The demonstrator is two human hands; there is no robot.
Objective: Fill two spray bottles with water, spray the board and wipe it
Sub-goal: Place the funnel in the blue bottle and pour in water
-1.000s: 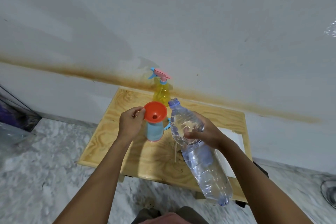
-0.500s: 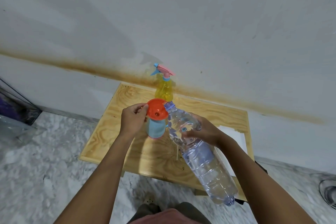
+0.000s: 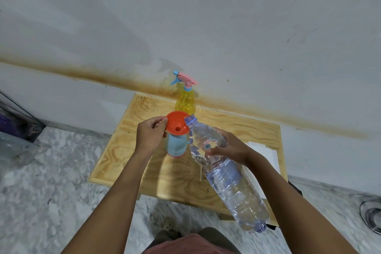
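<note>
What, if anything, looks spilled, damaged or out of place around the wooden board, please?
Nothing on the wooden board looks spilled or toppled. The one oddity is a brown stain streaking across the white wall behind the yellow spray bottle, possibly old water damage.

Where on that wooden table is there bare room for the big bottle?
Bare wood runs down the table on the left, between its edge and the left hand, and at the back right, between the yellow spray bottle and the white sheets. The middle is crowded: blue bottle, funnel, right hand, water bottle.
</note>
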